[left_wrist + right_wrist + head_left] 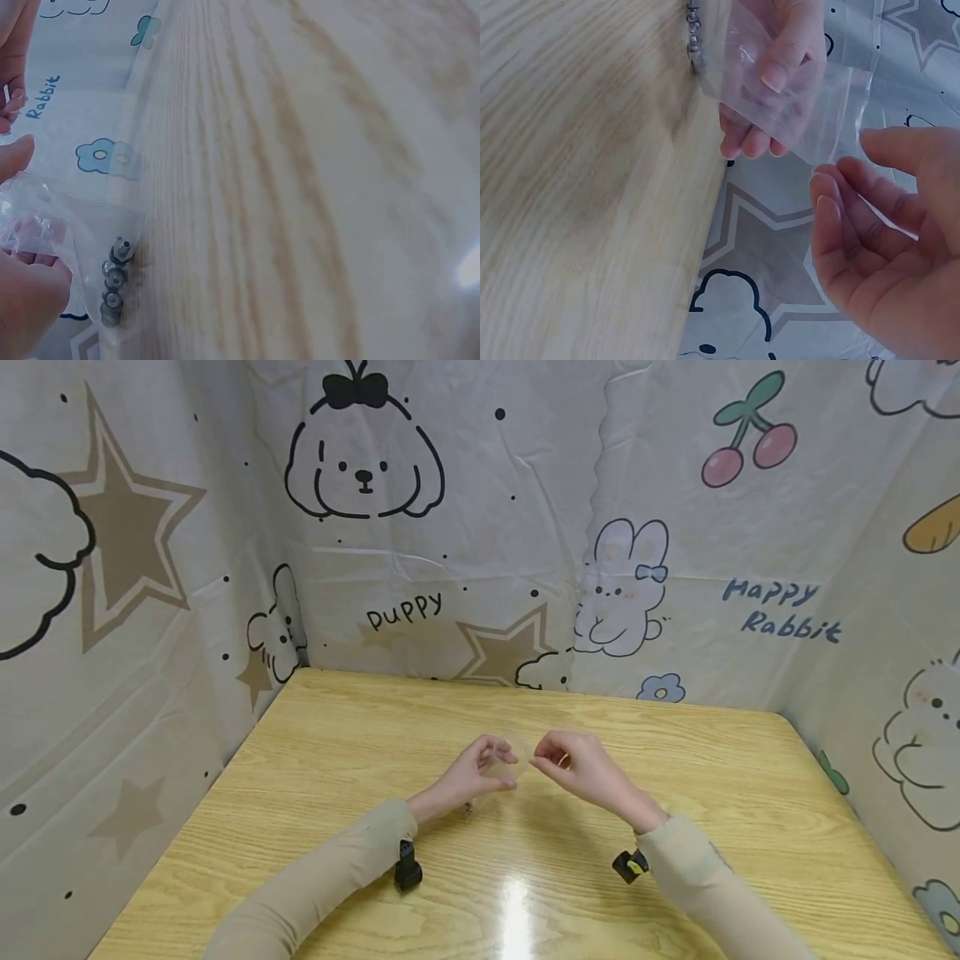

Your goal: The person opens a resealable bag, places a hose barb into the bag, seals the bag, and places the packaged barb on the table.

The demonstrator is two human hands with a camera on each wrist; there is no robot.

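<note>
A clear plastic bag (821, 112) hangs from my left hand (483, 768), whose thumb lies on one side and fingers on the other. At the bag's bottom, several small grey metal pieces (114, 281), looking like bolts or fittings, sit in a row. Facing the bag's mouth edge, my right hand (588, 768) has bent fingers, with a small gap between thumb and index fingertip in the right wrist view. Its fingertips (825, 180) are close to a corner of the bag; whether they touch it is unclear. Both hands are above the table.
The light wood-grain table (360, 727) spreads beneath both arms, with a bright reflection near its front. Printed cloth (480, 527) surrounds its back and sides. A small black camera is worn on each wrist, one on the left (407, 868) and one on the right (630, 865).
</note>
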